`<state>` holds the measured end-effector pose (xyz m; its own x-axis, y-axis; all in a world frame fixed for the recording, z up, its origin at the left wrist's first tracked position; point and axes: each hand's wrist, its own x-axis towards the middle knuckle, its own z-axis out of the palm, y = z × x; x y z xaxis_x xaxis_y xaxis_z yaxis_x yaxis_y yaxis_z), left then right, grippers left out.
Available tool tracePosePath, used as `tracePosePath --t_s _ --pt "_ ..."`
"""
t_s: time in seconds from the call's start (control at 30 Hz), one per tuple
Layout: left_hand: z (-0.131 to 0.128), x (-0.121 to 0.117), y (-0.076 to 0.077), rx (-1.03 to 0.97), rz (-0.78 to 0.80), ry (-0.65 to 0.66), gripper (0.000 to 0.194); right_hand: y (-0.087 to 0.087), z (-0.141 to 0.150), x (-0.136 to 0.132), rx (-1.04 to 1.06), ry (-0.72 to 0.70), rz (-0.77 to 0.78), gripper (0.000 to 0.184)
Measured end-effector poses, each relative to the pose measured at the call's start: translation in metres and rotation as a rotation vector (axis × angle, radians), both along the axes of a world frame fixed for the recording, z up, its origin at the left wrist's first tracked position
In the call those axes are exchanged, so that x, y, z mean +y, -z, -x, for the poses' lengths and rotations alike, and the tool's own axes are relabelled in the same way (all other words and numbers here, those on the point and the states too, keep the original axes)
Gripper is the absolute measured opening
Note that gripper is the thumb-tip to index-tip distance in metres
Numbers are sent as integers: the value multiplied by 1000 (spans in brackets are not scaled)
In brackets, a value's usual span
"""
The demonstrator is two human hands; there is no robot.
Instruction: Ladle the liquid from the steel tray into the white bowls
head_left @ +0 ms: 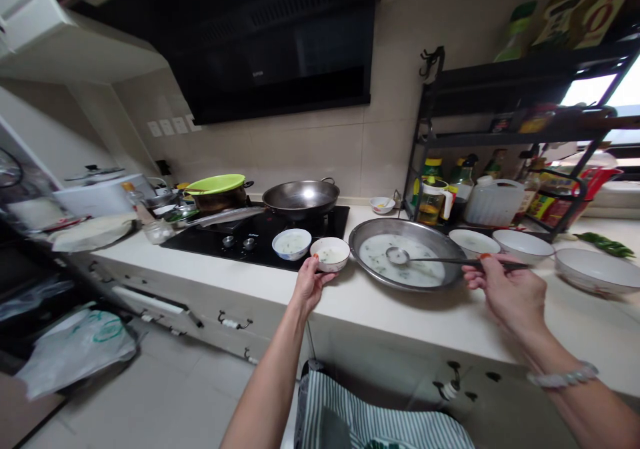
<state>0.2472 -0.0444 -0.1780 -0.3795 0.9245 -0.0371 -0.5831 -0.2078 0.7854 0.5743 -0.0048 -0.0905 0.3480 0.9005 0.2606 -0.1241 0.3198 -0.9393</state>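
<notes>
My left hand (311, 282) grips a small white bowl (340, 254) by its near side, thumb at the rim. Some pale soup with green bits lies inside it. My right hand (510, 292) is closed around the dark handle of a ladle (399, 256). The ladle's metal head hangs over a wide steel basin (361, 262), which holds milky soup with green bits. Touching or close beside the held bowl is a blue-patterned bowl (291, 254) of similar soup. Just right of the basin stands another bowl (473, 252) with pale liquid in it.
A wok (300, 199) and a pot under a green basin (216, 183) sit on the black cooktop (215, 241). White bowls (523, 252) line the right counter before a black rack (500, 132) with bottles. A range hood (280, 42) hangs overhead.
</notes>
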Motion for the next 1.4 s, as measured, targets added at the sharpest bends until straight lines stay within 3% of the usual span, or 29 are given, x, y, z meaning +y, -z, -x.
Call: tracePosePath --t_s 0.23,0.6,1.4 --pt "0 0 1 1 -2 -7 31 -7 6 -3 5 13 21 18" --pt "-1 0 -1 -5 6 -5 28 -3 6 -1 -19 -12 -31 28" --pt "0 0 -1 -1 18 -4 30 -5 9 -3 -24 -23 -11 16"
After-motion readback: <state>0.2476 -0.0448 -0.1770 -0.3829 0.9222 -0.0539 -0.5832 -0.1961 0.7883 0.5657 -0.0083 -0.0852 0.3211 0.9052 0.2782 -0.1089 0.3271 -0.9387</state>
